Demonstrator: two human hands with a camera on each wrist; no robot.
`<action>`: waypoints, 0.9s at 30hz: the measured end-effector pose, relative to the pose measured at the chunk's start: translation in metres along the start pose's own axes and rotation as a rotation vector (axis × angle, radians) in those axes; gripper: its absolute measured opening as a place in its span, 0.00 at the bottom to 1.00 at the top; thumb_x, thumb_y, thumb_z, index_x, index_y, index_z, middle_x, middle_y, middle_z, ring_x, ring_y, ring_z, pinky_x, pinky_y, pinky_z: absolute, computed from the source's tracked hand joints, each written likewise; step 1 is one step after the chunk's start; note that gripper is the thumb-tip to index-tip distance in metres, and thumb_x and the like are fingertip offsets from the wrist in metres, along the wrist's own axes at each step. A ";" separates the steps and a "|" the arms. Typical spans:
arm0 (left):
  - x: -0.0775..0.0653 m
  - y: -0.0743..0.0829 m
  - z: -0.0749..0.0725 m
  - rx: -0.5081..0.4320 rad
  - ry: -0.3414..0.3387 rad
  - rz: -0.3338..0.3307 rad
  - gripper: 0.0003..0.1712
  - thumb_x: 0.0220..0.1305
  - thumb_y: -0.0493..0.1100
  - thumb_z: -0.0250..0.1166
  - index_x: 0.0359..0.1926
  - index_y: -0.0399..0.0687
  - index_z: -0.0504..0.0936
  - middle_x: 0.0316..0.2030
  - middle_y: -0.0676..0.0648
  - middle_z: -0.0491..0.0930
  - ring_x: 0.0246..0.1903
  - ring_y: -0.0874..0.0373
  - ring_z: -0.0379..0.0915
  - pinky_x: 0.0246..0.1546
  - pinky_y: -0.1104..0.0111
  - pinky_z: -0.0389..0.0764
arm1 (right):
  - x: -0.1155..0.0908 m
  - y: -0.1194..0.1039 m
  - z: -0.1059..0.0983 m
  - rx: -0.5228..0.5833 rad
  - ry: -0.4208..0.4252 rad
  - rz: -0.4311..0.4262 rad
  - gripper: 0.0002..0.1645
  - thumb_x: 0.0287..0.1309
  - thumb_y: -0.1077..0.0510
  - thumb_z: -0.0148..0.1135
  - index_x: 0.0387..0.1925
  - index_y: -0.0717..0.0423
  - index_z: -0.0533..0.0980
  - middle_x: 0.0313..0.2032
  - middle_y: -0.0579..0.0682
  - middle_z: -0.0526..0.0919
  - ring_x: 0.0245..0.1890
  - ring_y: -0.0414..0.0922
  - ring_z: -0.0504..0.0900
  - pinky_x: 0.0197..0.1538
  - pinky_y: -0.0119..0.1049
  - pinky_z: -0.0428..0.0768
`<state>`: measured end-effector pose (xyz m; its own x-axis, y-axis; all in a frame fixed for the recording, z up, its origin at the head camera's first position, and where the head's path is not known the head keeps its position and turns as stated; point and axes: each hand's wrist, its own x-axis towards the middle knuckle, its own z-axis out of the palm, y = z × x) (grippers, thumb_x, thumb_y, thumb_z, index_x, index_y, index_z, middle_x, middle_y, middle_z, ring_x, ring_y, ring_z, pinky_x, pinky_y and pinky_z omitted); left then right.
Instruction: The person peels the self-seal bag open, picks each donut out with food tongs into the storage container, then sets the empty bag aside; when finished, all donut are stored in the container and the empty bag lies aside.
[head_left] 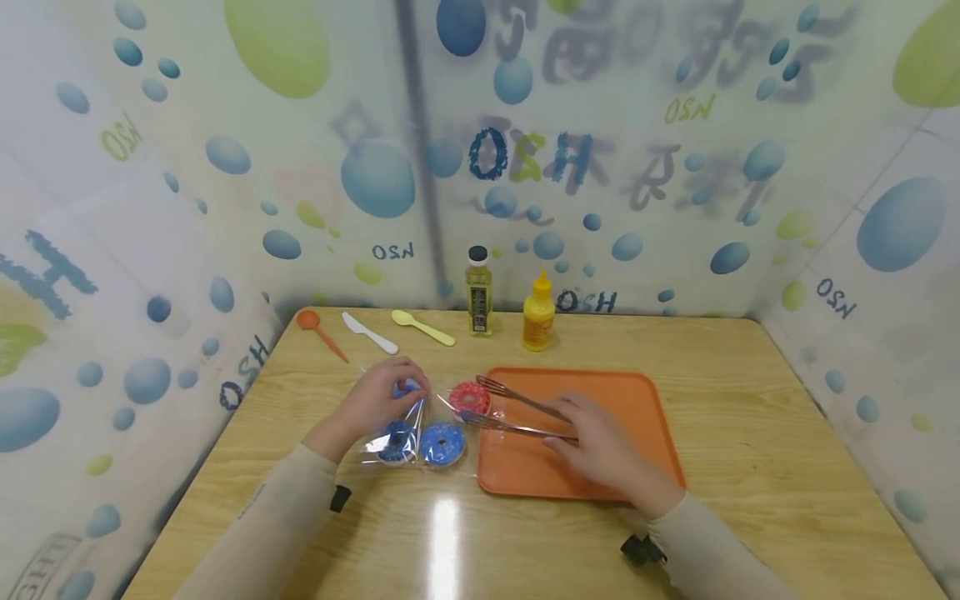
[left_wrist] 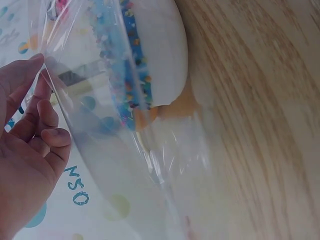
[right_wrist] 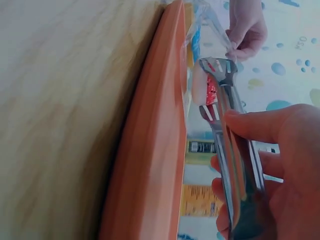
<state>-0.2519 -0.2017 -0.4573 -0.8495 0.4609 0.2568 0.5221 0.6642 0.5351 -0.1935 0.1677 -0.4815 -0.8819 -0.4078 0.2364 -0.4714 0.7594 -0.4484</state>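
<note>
My left hand (head_left: 375,398) pinches the lifted edge of a clear plastic bag (left_wrist: 175,145) between thumb and fingertips. Inside the bag are toy donuts: a blue one (head_left: 442,444), a darker blue one (head_left: 395,442) and another blue one partly hidden behind the left hand. A red donut (head_left: 470,398) lies at the bag's right side, near the tray. My right hand (head_left: 600,442) grips metal tongs (head_left: 519,428) over the orange tray (head_left: 585,383). The tongs' two tips are spread, one at the far side of the red donut and one at its near side.
Along the back stand an oil bottle (head_left: 479,296) and a yellow squeeze bottle (head_left: 538,317). An orange ladle (head_left: 321,333), a white knife (head_left: 370,333) and a yellow spoon (head_left: 423,327) lie at the back left. Printed walls (head_left: 645,167) enclose the wooden table (head_left: 735,400).
</note>
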 end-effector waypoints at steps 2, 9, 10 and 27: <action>0.000 0.000 0.001 0.003 0.005 0.004 0.03 0.66 0.38 0.71 0.37 0.53 0.88 0.40 0.53 0.83 0.34 0.60 0.73 0.36 0.68 0.76 | -0.007 0.005 -0.003 0.009 0.011 0.004 0.29 0.59 0.51 0.77 0.61 0.48 0.80 0.50 0.44 0.82 0.46 0.43 0.81 0.45 0.42 0.82; -0.002 0.000 0.000 0.002 0.006 -0.001 0.03 0.65 0.38 0.72 0.38 0.51 0.88 0.40 0.52 0.83 0.34 0.60 0.73 0.36 0.68 0.75 | -0.024 0.024 -0.018 0.001 0.041 0.033 0.29 0.59 0.52 0.76 0.62 0.48 0.79 0.52 0.46 0.82 0.48 0.46 0.83 0.45 0.45 0.83; -0.002 -0.001 0.000 0.002 0.008 -0.001 0.03 0.65 0.38 0.72 0.38 0.51 0.88 0.40 0.52 0.83 0.34 0.60 0.73 0.36 0.68 0.75 | -0.027 0.028 -0.020 -0.004 0.043 0.037 0.29 0.59 0.52 0.76 0.62 0.48 0.79 0.52 0.46 0.82 0.48 0.46 0.83 0.45 0.46 0.83; -0.003 -0.006 0.001 0.003 -0.008 0.012 0.02 0.67 0.43 0.72 0.37 0.51 0.87 0.39 0.54 0.82 0.32 0.58 0.71 0.34 0.67 0.73 | -0.066 0.094 -0.067 -0.088 0.091 0.108 0.29 0.60 0.57 0.75 0.61 0.56 0.77 0.52 0.56 0.82 0.49 0.55 0.84 0.46 0.55 0.84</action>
<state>-0.2526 -0.2062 -0.4623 -0.8427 0.4733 0.2566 0.5322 0.6603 0.5299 -0.1794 0.3000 -0.4815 -0.9224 -0.2764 0.2697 -0.3683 0.8395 -0.3995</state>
